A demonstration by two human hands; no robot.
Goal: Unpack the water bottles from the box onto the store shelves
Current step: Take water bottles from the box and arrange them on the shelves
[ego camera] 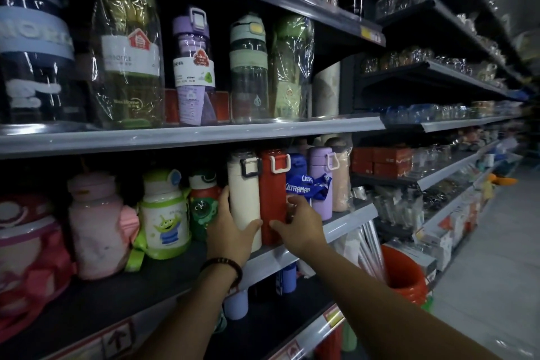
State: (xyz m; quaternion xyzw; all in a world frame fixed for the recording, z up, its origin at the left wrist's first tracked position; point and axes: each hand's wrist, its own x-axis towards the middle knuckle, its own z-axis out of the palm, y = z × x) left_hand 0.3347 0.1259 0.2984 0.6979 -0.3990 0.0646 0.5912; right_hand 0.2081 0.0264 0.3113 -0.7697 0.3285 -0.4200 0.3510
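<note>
The far end of the aisle is dark and blurry, so the small things on the shelves there are hard to make out. A big blue bottle [32, 47] at the top left is cut off by the edge of the picture. The tall bottle [128, 47] next to it is in shiny wrap that hides a lot of it. The tops of the cream bottle [244, 199] and the red bottle [273, 193] sit in shadow just under the shelf above [190, 136]. These two stand upright, right next to each other, at the front of the middle shelf [347, 222]. The left hand [230, 232] grips the cream bottle, thumb on the front and fingers round its left side. The right hand [299, 224] grips the red bottle low down, thumb on the front; its fingers go round the right side and their tips are hidden. The two hands are close but do not touch. Left of the cream bottle stand a red and green bottle [203, 199], a white bottle [165, 213] with a green alien and a pink bottle [93, 222]. Right of the red one is a blue bottle [296, 165] with a blue strap, then a purple bottle [320, 181]. The right arm [394, 301] covers part of the shelf below [330, 320], where only bits of bottles show. An orange bucket [404, 275] sits lower down on the right.
</note>
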